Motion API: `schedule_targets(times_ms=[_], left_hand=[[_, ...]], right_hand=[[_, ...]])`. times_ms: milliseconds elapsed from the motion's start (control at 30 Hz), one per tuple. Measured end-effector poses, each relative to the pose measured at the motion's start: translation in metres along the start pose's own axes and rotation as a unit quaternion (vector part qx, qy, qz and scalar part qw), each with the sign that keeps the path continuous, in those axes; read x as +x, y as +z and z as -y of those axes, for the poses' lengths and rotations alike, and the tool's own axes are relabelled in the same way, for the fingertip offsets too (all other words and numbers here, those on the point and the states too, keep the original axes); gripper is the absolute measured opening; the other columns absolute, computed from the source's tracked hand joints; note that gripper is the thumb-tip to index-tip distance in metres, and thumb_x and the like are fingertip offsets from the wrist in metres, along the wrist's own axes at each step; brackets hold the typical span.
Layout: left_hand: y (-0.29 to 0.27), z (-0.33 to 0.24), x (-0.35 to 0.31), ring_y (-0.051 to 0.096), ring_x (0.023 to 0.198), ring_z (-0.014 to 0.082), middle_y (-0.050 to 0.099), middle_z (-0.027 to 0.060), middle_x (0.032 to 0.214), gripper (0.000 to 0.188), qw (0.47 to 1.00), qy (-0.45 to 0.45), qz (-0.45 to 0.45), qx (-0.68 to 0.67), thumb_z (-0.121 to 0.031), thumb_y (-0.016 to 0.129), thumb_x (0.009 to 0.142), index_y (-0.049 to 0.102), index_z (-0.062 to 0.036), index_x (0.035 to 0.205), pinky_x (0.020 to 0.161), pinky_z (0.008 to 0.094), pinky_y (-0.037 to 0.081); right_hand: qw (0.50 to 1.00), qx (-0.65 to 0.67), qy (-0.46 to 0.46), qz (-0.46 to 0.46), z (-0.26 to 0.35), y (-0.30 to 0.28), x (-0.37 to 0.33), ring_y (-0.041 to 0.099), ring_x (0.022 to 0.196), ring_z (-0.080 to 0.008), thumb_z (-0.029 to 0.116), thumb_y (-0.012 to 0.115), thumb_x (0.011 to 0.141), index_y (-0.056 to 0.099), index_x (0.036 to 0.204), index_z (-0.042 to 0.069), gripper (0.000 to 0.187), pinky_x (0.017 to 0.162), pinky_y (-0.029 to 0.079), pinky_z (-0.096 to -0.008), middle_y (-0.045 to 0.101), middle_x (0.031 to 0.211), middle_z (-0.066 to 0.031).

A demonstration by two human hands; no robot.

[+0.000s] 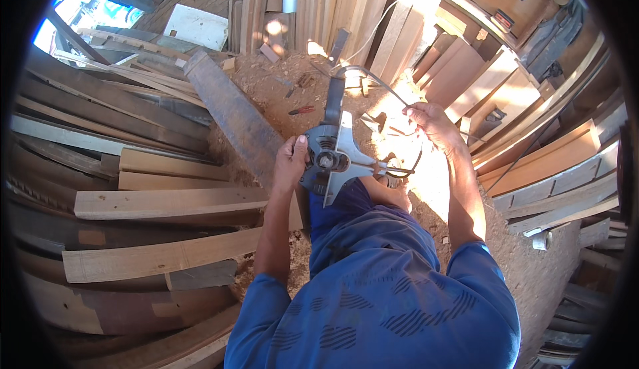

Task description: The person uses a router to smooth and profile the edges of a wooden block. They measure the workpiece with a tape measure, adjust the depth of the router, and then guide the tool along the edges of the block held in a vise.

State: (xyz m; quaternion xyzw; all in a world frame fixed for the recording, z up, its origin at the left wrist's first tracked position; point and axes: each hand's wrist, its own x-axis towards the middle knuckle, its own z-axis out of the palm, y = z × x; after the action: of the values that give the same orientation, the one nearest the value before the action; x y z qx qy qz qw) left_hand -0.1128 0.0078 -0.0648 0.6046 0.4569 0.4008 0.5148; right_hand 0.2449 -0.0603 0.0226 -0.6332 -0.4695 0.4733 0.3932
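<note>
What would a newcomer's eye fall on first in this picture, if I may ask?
Probably the grey power tool at the centre, the left hand gripping its side and the right hand holding a dark cord to its right. Next come the blue shirt at the bottom and the pale planks at the left.

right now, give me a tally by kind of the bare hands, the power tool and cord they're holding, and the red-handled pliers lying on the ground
Bare hands: 2 (left hand on the tool, right hand on the cord)
Power tool: 1
Cord: 1
Red-handled pliers: 1
Total: 5
</note>
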Motion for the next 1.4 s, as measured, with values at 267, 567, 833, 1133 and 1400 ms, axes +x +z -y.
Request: schedule_targets(times_ms=[267, 567, 833, 1133, 1400], left_hand=[[-0.003, 0.008, 0.009, 0.047, 0.058, 0.0057, 0.054, -0.0025, 0.066, 0.042, 1.000, -0.007, 0.003, -0.012, -0.040, 0.050, 0.109, 0.055, -0.0117, 0.078, 0.054, 0.0242, 0.037], [-0.013, 0.012, 0.023, 0.047, 0.058, 0.0083, 0.053, -0.0006, 0.065, 0.044, 0.997, -0.037, 0.010, -0.073, -0.045, 0.050, 0.108, 0.054, -0.0132, 0.077, 0.055, 0.0252, 0.038], [-0.005, 0.016, 0.032, 0.048, 0.059, 0.0109, 0.053, -0.0002, 0.066, 0.042, 0.990, -0.067, -0.015, -0.120, -0.045, 0.051, 0.107, 0.055, -0.0133, 0.080, 0.057, 0.0266, 0.039], [-0.026, -0.038, -0.024, 0.067, 0.085, 0.0189, 0.069, 0.0084, 0.098, 0.028, 0.913, -0.188, 0.069, -0.354, -0.025, 0.049, 0.102, 0.063, -0.0026, 0.113, 0.072, 0.0367, 0.056], [-0.021, -0.013, -0.058, 0.072, 0.073, 0.0212, 0.070, 0.0125, 0.095, 0.036, 0.907, -0.227, 0.061, -0.348, -0.026, 0.045, 0.104, 0.058, 0.0022, 0.122, 0.058, 0.0359, 0.062]], right_hand=[[0.997, 0.062, 0.030, 0.017, -0.003, -0.012, 0.000, 0.052, 0.068, -0.0115, 0.028, 0.065, 0.099, 0.071, 0.112, -0.002, 0.033, 0.060, 0.043, -0.0309, 0.060, 0.077, -0.0016], [0.846, -0.362, -0.275, -0.280, -0.002, 0.039, -0.019, 0.061, 0.106, -0.0423, 0.030, 0.066, 0.095, 0.056, 0.132, -0.002, 0.050, 0.097, 0.048, -0.0512, 0.064, 0.115, -0.0257], [0.895, -0.424, -0.097, 0.103, -0.023, 0.084, 0.012, 0.068, 0.104, -0.0337, 0.038, 0.078, 0.085, 0.063, 0.120, -0.005, 0.057, 0.089, 0.052, -0.0426, 0.072, 0.108, -0.0179], [0.925, -0.331, -0.146, 0.114, 0.027, 0.048, 0.023, 0.071, 0.101, -0.0272, 0.037, 0.083, 0.082, 0.066, 0.122, 0.000, 0.057, 0.088, 0.057, -0.0367, 0.070, 0.113, -0.0168], [0.938, -0.263, -0.125, 0.189, -0.026, 0.074, 0.042, 0.058, 0.074, -0.0160, 0.013, 0.073, 0.077, 0.065, 0.096, 0.001, 0.024, 0.068, 0.049, -0.0338, 0.063, 0.079, -0.0059]])
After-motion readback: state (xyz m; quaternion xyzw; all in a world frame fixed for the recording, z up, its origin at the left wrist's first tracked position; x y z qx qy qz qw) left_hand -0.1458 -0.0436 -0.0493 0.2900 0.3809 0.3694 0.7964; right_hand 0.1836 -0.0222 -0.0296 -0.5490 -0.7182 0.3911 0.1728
